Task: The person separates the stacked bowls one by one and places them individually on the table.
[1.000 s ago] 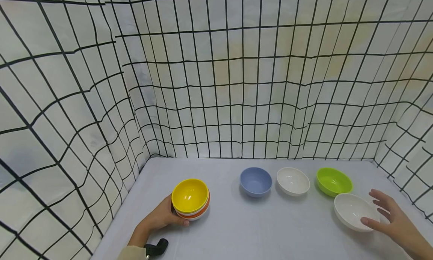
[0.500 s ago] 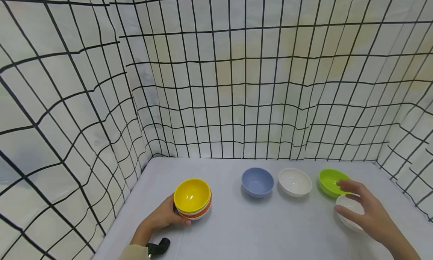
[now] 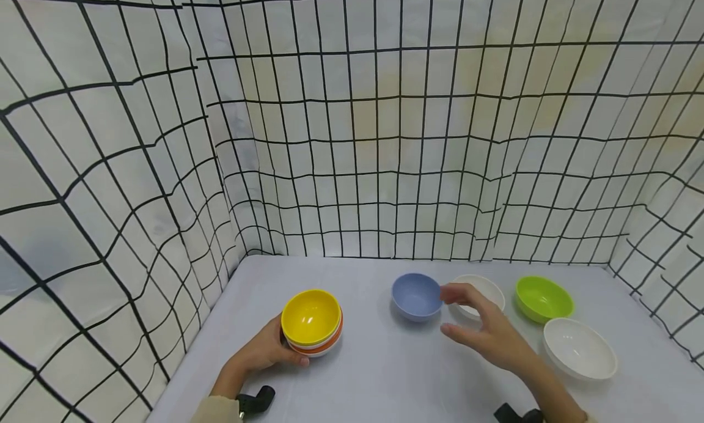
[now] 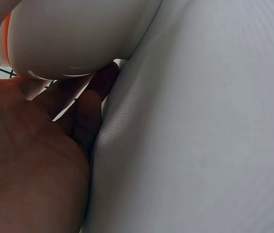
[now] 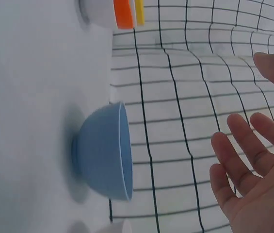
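Observation:
My left hand (image 3: 272, 349) holds a stack of nested bowls (image 3: 311, 318) at its left side, thumb along the front. Yellow is the top bowl; white and orange rims show below it. In the left wrist view, the fingers curl around the underside of a white bowl (image 4: 78, 39) close to the cloth. My right hand (image 3: 484, 328) is in the air with nothing in it, thumb and fingers spread apart. Its fingertips overlap the right rim of a blue bowl (image 3: 416, 297) in the head view. That hand partly covers a white bowl (image 3: 486, 286) behind it.
A green bowl (image 3: 543, 298) and another white bowl (image 3: 580, 348) stand at the right. The table (image 3: 379, 380) has a white cloth. White walls (image 3: 363, 123) with black grid lines enclose it at the back and both sides.
My right hand has moved left from over the right-hand white bowl, past the green bowl, to beside the blue bowl. The left hand and its stack have stayed in place.

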{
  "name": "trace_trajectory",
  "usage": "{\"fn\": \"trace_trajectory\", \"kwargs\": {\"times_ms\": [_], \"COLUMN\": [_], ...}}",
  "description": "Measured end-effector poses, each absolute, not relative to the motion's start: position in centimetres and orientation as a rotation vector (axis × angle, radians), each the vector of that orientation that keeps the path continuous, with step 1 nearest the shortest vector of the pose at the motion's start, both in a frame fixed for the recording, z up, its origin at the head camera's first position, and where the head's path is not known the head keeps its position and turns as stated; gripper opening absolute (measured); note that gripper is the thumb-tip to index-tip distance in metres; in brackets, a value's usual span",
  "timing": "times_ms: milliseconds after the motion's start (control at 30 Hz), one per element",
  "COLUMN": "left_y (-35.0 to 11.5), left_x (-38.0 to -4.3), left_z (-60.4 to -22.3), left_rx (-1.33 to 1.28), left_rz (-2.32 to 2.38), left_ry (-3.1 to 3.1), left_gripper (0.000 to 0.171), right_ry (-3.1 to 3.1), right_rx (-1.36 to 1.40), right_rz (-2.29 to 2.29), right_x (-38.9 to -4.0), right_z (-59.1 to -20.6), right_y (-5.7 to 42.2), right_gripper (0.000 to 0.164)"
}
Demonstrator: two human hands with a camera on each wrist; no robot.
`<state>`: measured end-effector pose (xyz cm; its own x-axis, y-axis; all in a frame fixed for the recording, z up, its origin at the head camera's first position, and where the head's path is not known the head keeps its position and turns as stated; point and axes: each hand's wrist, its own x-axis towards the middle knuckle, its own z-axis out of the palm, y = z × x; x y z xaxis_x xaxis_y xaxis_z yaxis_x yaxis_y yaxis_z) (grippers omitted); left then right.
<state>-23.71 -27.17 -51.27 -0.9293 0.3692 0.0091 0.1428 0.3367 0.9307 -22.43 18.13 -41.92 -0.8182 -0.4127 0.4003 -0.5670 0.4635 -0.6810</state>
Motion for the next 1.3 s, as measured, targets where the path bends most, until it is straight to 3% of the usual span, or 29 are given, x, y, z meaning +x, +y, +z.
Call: {"fn": "trace_trajectory", "kwargs": {"times_ms": [533, 1300], "left_y": [-27.1, -27.4], "left_x": [-23.7, -23.8], "left_z": [-51.2, -51.5], "left_rx": [0.472, 0.548], "left_rz": [1.656, 1.720], "left_ry": [2.380, 2.302], "left_gripper": [0.104, 0.099], "right_ry": [-2.643, -2.636], "right_rx": [0.933, 0.998], "right_rz": [1.647, 1.867], "right_x": [-24.8, -26.0], "right_z": [-45.0, -48.8], "right_y": [4.6, -2.4], "right_gripper": [0.065, 0.109]}}
